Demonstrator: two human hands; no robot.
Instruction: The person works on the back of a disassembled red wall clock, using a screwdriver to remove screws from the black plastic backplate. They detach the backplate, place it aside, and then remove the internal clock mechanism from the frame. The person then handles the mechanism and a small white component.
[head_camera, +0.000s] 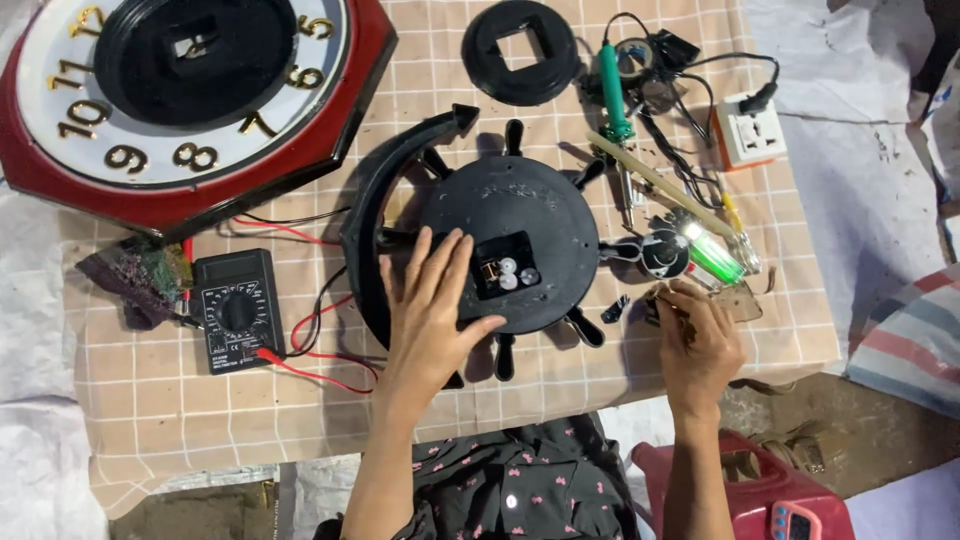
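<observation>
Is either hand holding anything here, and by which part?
The left hand lies flat on the round black clock back, grasping nothing. The right hand rests on small parts; any hold there cannot be told.

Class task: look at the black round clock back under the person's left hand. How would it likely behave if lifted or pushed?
The black round clock back looks like thin moulded plastic, so probably light and stiff. It lies flat under the left hand, so it should slide on the checked cloth rather than roll. Its thin spokes could snag or snap.

We count one red clock face, one multimeter, one soldering iron, one socket, two hands.
</observation>
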